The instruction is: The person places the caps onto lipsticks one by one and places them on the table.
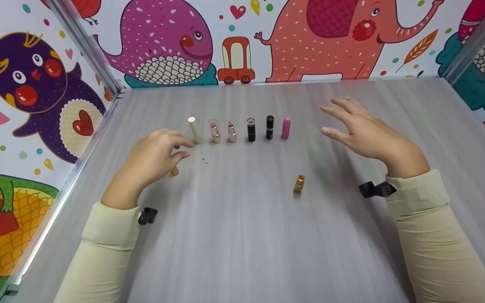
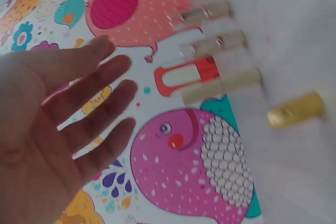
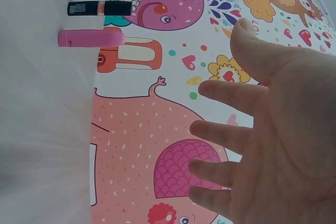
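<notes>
My left hand (image 1: 150,160) hovers over the table's left side, its fingers relaxed and holding nothing. A gold lipstick cap (image 2: 296,110) stands by it, mostly hidden beneath the hand in the head view. Over on the right, my right hand (image 1: 366,134) is raised with spread, empty fingers. An uncapped gold lipstick (image 1: 299,185) with an orange-red tip stands nearer to me, left of that hand. Closest to the right fingertips in the row behind is a pink lipstick tube (image 1: 286,128); a cream tube (image 1: 194,129) stands just beyond the left fingertips.
Between the cream and pink tubes stand two clear-capped lipsticks (image 1: 214,131) and two black lipstick tubes (image 1: 251,131). Small dark specks (image 1: 205,160) lie on the grey table (image 1: 242,235). Cartoon-printed panels (image 1: 242,63) enclose its back and sides.
</notes>
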Demonstrator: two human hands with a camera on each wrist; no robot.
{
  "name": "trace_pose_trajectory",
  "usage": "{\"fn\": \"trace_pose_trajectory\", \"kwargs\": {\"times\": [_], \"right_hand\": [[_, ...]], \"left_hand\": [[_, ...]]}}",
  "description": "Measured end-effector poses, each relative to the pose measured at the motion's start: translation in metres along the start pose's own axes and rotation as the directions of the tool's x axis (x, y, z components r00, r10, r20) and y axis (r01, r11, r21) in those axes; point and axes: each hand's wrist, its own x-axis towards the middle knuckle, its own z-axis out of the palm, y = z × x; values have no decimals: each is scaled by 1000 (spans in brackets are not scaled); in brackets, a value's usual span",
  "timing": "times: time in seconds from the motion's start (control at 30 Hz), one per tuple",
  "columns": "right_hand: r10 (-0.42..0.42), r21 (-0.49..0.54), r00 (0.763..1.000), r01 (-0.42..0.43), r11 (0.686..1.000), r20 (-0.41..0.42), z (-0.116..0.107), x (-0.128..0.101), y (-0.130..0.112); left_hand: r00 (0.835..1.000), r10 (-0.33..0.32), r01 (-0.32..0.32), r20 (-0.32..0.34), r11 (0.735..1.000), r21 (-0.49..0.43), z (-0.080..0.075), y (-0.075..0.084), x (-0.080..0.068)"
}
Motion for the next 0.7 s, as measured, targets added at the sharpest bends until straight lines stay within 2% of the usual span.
{"fn": "trace_pose_trajectory", "kwargs": {"times": [0.13, 0.3, 0.47, 0.7], "right_hand": [[12, -7, 1000, -12, 1000, 3, 1, -1, 4], [14, -4, 1000, -14, 1000, 22, 3, 1, 5], [8, 0, 1000, -8, 1000, 19, 1, 1, 4], [-1, 4, 1000, 0, 1000, 14, -2, 1, 1]], "left_hand": [[998, -52, 48, 46, 995, 86, 10, -17, -5], [992, -107, 102, 62, 991, 89, 27, -39, -4], [995, -88, 85, 50, 994, 71, 41, -50, -3], [997, -73, 72, 40, 997, 31, 53, -56, -3]]}}
